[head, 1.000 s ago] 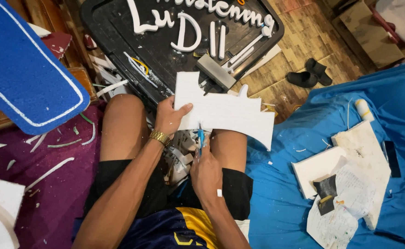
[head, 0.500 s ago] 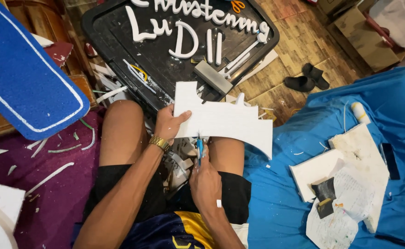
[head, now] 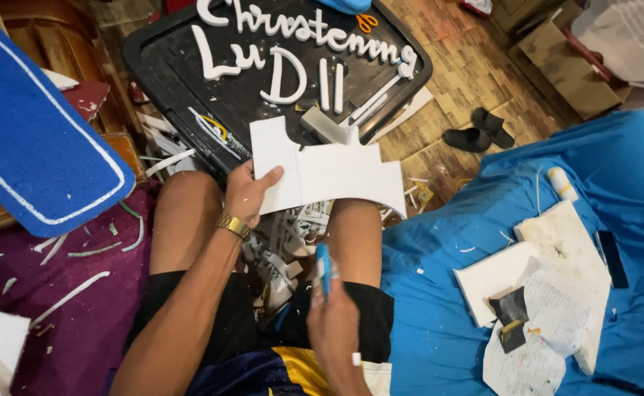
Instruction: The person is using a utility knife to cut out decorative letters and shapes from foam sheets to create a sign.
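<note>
My left hand (head: 247,192) pinched the white foam sheet (head: 329,172) by its left edge; it looked light, stiff, easily snapped. My right hand (head: 330,323) gripped a blue cutter (head: 322,265).

White foam board piece (head: 329,172), flat with notched, stepped edges and a curved right corner, held roughly level above the knees, just in front of the black tray (head: 182,66); blue craft knife (head: 323,268) upright, below board's near edge.

I see woven-pattern brown floor (head: 476,81) far right, blue cloth (head: 439,323) spread right, purple cloth (head: 79,323) near left, wooden furniture (head: 43,29) far left, warm indoor light
</note>
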